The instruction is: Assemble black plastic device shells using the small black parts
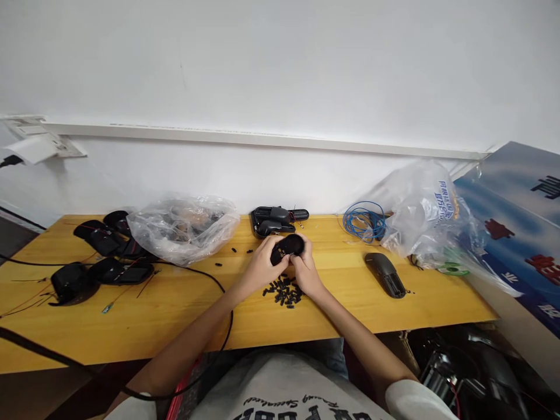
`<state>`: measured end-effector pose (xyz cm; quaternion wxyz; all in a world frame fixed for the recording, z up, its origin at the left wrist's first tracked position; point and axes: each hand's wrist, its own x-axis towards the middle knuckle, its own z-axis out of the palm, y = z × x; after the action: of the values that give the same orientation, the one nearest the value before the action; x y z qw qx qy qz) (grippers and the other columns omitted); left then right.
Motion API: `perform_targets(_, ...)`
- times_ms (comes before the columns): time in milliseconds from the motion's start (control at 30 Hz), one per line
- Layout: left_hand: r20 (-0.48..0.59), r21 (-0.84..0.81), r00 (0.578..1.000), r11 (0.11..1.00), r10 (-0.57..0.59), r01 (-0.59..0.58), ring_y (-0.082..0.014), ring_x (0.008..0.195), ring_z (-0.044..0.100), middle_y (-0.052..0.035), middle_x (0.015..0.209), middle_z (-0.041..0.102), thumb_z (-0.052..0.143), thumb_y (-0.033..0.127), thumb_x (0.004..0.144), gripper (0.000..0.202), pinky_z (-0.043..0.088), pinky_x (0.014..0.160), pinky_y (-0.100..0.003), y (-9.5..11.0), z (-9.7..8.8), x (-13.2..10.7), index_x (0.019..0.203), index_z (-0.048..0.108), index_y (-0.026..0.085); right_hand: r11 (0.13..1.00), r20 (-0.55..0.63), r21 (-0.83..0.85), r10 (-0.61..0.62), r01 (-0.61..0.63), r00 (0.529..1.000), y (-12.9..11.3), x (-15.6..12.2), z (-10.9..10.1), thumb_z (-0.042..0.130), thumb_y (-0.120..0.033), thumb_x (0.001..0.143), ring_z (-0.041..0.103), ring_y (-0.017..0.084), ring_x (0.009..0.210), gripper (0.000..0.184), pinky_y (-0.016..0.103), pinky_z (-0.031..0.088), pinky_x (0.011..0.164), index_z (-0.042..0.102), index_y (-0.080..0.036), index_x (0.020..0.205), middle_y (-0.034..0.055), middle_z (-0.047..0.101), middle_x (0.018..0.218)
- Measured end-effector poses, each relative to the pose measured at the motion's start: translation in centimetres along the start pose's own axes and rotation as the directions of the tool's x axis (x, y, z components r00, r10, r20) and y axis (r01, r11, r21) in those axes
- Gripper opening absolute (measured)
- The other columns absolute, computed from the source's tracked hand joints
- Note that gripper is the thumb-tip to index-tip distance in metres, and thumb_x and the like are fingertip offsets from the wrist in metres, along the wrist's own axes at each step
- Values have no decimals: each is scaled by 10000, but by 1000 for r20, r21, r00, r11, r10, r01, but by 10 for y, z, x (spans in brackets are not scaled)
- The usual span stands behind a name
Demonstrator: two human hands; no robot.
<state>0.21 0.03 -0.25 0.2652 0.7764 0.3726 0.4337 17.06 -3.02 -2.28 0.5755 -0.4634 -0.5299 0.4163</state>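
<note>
Between my two hands, above the wooden table (175, 326), I hold a black plastic housing (286, 248) with a hollow, rounded end. My left hand (266, 260) grips its left side, thumb across the front. On the right side, my right hand (306, 269) is closed round the edge with its fingers near the lower rim; whether a small part sits in them is too small to tell. Just below the hands lies a pile of small black parts (284, 293). Behind them, several black housings (275, 221) are stacked near the wall.
At left are black housings with thin wires (74, 283), a clear plastic bag (186, 227) and a black cable (225, 326) crossing the table. To the right lie a dark elongated housing (385, 274), a blue wire coil (363, 221) and a printed plastic bag (431, 216).
</note>
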Motion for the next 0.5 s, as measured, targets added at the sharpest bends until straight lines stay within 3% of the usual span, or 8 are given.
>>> perform_targets(100, 70, 56, 993, 993, 97, -101, -342, 1423, 636, -188, 1515, 642, 672, 261, 981, 611, 532, 1221, -516, 10, -9, -3, 1569, 525, 183, 993, 91, 122, -13, 2, 996, -6, 3, -10, 625, -360, 898, 520, 316, 1503, 714, 501, 417, 1320, 442, -267, 1581, 97, 558, 1599)
perform_targets(267, 71, 115, 992, 987, 103, -111, -340, 1389, 673, -197, 1506, 659, 651, 309, 1018, 659, 582, 1170, -498, 20, -6, -11, 1643, 483, 179, 980, 169, 195, 4, -37, 986, -11, -4, -20, 676, -575, 932, 531, 360, 1513, 774, 520, 553, 1191, 442, -324, 1626, 95, 515, 1672)
perform_targets(433, 19, 121, 981, 973, 195, -195, -325, 1274, 738, -182, 1394, 728, 687, 286, 977, 628, 622, 1105, -457, 25, 0, -17, 1581, 566, 166, 987, 107, 134, -103, 88, 989, -19, -26, -21, 644, -683, 1013, 480, 342, 1587, 715, 550, 366, 1361, 502, -325, 1615, 97, 557, 1647)
perform_targets(500, 17, 107, 973, 968, 229, -229, -317, 1235, 757, -180, 1366, 746, 695, 273, 968, 613, 633, 1079, -436, 29, 0, -19, 1561, 589, 161, 988, 82, 101, -121, 113, 989, -22, -36, -22, 616, -689, 1049, 477, 330, 1598, 674, 550, 344, 1376, 511, -338, 1614, 90, 565, 1645)
